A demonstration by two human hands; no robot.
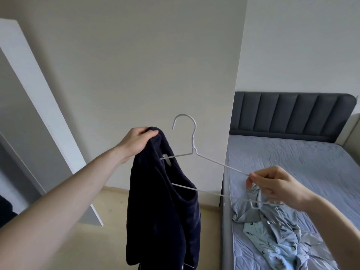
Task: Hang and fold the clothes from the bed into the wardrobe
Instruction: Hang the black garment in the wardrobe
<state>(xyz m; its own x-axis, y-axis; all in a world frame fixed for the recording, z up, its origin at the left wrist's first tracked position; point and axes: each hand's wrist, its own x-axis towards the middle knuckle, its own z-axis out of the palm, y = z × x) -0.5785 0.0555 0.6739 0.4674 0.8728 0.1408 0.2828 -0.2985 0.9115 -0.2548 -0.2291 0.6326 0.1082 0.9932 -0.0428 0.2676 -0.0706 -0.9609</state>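
My left hand (pixel 137 142) grips the top of a dark navy garment (pixel 163 201) that hangs down in mid-air. A white wire hanger (pixel 193 147) has its left end pushed inside the garment's neck opening; its hook points up. My right hand (pixel 276 185) pinches the hanger's right arm near its end. The bed (pixel 303 158) with a blue-grey mattress lies to the right. On it sits a crumpled pile of grey and light blue clothes (pixel 272 228). A white wardrobe door (pixel 39 106) stands open at the left.
A dark grey padded headboard (pixel 292 112) backs the bed against the far wall. A white wall panel (pixel 155 65) rises straight ahead behind the hanger. Beige floor (pixel 109 240) shows between the door and the bed frame.
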